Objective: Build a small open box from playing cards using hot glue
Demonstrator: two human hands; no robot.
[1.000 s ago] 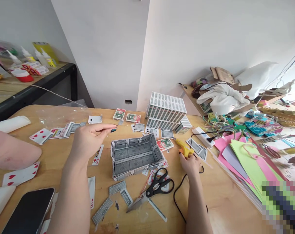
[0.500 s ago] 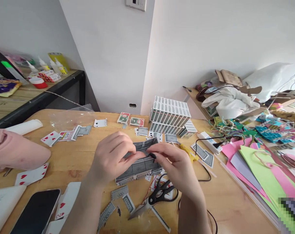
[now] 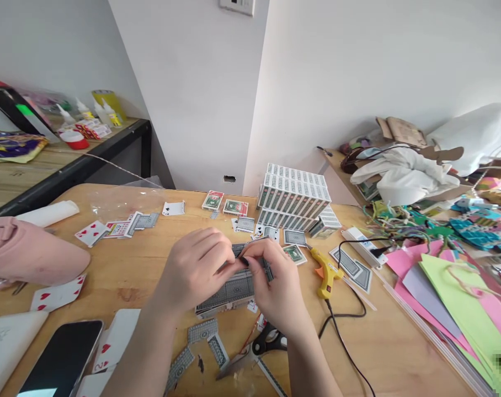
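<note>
A box-like structure [image 3: 228,292] built from grey-backed playing cards stands on the table in front of me, partly covered by my hands. Over it, my left hand [image 3: 198,264] is closed in a pinch. The fingers of my right hand [image 3: 273,281] are pinched too, fingertips meeting those of the left. Whatever lies between them is too small and hidden to name; a little dark patch shows at the right thumb. Black-handled scissors [image 3: 269,339] lie below the right wrist, partly hidden. Cut pieces of card [image 3: 203,331] are scattered just in front of the structure.
Stacked card packs [image 3: 294,193] stand at the back. A yellow glue gun [image 3: 328,271] with a black cord lies to the right, near a power strip [image 3: 364,248] and coloured paper [image 3: 453,298]. On the left are a phone [image 3: 62,358] and a pink case [image 3: 47,251].
My right hand has moved left and in closer to my left hand, uncovering the glue gun and covering more of the scissors. The view has shifted slightly.
</note>
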